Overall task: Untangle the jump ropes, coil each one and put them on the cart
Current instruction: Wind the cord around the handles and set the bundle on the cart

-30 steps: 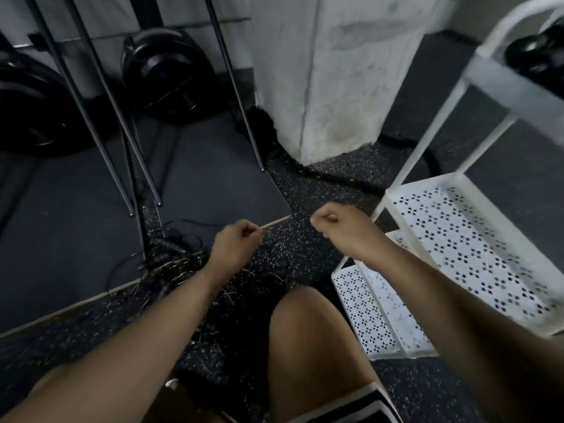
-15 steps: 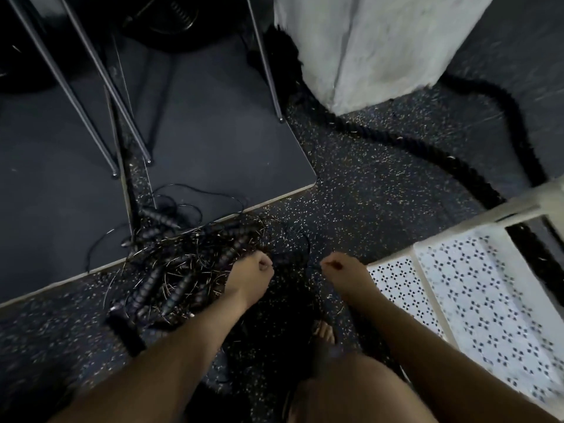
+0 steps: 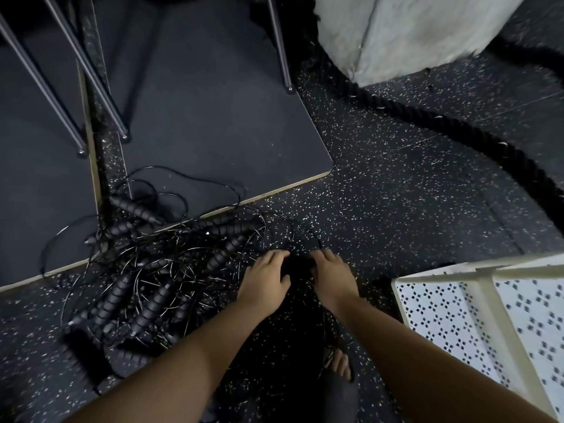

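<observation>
A tangle of black jump ropes (image 3: pixel 158 270), thin cords and several ribbed handles, lies on the speckled floor and partly on a dark mat. My left hand (image 3: pixel 265 279) and right hand (image 3: pixel 331 277) are low at the tangle's right edge, side by side. Their fingers point forward, fairly straight, onto a dark clump of cord between them. Whether any cord is pinched under the fingers is hidden. The white perforated cart (image 3: pixel 485 288) stands at the lower right, just right of my right forearm, and its visible shelves hold nothing.
A thick black battle rope (image 3: pixel 427 126) snakes across the floor from a concrete pillar (image 3: pixel 412 35). The dark mat (image 3: pixel 198 117) carries slanted metal rack legs (image 3: pixel 100 87). My sandalled foot (image 3: pixel 338 364) is below my hands.
The view has tipped down towards the floor. Both hands dropped from raised fists to the edge of the rope tangle, and their fingers have straightened.
</observation>
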Tool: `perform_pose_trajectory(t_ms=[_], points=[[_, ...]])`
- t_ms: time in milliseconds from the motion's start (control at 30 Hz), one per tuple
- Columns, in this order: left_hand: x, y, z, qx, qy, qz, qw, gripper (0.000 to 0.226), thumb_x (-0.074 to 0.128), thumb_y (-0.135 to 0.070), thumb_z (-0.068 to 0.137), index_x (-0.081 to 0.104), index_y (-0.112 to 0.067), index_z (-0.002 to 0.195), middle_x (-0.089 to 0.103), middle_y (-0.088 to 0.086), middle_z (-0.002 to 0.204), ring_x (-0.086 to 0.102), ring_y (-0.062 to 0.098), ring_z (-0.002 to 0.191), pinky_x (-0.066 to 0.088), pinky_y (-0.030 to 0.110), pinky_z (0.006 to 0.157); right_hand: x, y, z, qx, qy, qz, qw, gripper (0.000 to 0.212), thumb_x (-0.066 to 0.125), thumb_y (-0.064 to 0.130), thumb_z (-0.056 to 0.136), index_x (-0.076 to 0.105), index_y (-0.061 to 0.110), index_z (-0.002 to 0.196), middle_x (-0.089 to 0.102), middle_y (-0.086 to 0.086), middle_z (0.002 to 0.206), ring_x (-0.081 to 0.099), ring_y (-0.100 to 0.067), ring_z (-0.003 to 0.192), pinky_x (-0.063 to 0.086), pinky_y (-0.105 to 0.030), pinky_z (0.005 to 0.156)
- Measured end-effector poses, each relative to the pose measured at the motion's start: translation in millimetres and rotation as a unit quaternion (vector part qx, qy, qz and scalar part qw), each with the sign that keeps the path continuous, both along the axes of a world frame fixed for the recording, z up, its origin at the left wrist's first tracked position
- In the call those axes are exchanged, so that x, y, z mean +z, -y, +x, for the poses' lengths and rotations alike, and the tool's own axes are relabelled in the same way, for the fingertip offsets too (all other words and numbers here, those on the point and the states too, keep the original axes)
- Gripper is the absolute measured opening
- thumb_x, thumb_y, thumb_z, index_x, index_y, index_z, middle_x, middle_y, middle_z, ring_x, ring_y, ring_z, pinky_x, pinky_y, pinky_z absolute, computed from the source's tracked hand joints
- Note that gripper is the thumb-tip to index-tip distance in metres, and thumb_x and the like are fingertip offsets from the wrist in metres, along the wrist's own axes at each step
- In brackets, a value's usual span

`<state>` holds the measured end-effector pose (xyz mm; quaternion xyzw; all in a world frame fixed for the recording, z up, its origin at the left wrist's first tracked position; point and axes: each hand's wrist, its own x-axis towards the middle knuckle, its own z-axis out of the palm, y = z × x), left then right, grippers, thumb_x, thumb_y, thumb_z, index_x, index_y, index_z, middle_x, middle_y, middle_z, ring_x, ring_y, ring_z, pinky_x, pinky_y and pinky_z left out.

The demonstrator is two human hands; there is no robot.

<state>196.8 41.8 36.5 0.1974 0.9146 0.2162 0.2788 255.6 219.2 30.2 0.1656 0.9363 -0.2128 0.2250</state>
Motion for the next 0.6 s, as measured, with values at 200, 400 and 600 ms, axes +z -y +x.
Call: perform_pose_trajectory(t_ms=[200,400,600], points=[[-25.5,-6.4,-19.8,-0.053,-0.015,-0.016,0.998,0.069,0.067,-0.037,0.1,0.035,-0.032,0.161,0.043,-0.011,0.163,0.039,0.015,0.15,0.033,0.041,0.121,-32.9,-0.2,-15.1,0.089,0.069,0.043,0.993,0.05,0.052,0.032,0.107,0.042,0.02,0.155,0.047,-0.009,0.15,0.044,-0.033,0.139,0.036,-0.046,0.118],[-37.2,-7.6,-28.9,-0.074,-0.011,-0.028,0.997,0.063,0.074,-0.057,0.089,0.053,-0.034,0.144,0.06,-0.013,0.139,0.055,0.016,0.131,0.036,0.04,0.113,-10.9,-1.2,-18.8,0.086,0.073,-0.015,0.994,0.03,0.045,0.038,0.112,0.05,0.019,0.134,0.052,-0.005,0.134,0.05,-0.028,0.127,0.04,-0.043,0.109],[-25.5,8.7,-33.9,0.067,-0.022,0.045,0.996,0.04,0.082,-0.041,0.088,0.064,-0.034,0.123,0.073,-0.013,0.113,0.067,0.016,0.11,0.048,0.043,0.104,67.9,-8.6,-30.1,0.083,0.045,-0.053,0.994,0.012,0.049,0.035,0.113,0.043,0.025,0.109,0.056,0.002,0.108,0.057,-0.02,0.093,0.041,-0.036,0.077]])
